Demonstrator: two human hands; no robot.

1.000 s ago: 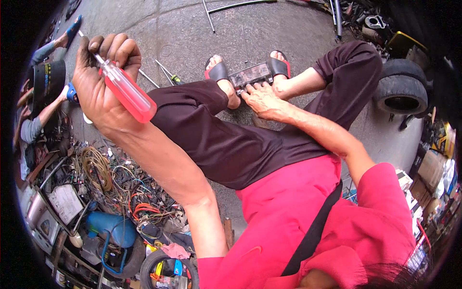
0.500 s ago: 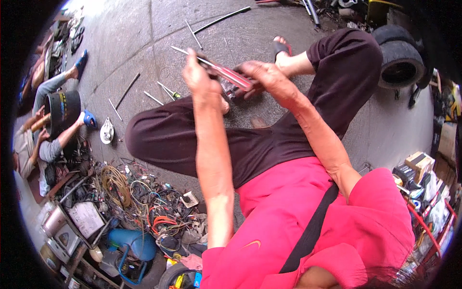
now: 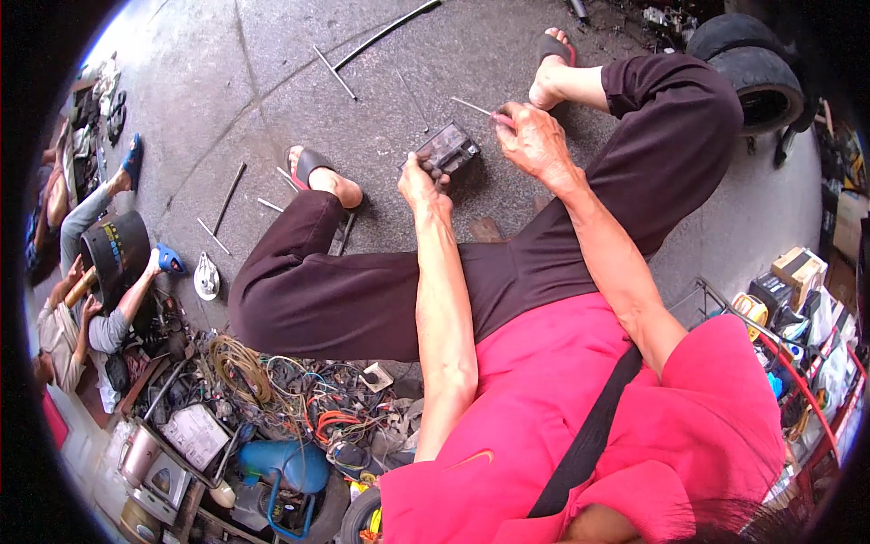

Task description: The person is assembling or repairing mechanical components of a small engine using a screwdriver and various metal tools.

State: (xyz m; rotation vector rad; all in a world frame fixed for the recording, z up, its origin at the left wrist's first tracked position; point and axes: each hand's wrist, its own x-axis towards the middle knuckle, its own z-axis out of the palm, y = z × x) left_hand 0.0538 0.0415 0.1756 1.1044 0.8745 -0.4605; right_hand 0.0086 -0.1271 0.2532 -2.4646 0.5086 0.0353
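Observation:
My left hand [image 3: 424, 185] is closed on the near side of a dark, box-shaped part [image 3: 450, 147] between my knees, low over the floor. The part has a glossy grey-black body; its exact kind I cannot make out. To its right, my right hand [image 3: 538, 147] grips a screwdriver [image 3: 473, 106] by its red handle. The thin metal shaft points to the far left, beyond the box and apart from it. My right palm covers most of the handle.
T-shaped bars [image 3: 381, 38] and another dark rod [image 3: 230, 196] lie on the floor. A cable heap [image 3: 281, 390] and a blue tank [image 3: 285, 464] are at the lower left. Tyres [image 3: 759, 86] stand far right. Someone at the left holds a black drum-shaped part [image 3: 116, 254].
The red-handled screwdriver, earlier up between both hands, is now in my right hand alone, farther right. My hands have separated, and my left hand now holds the dark box lower down.

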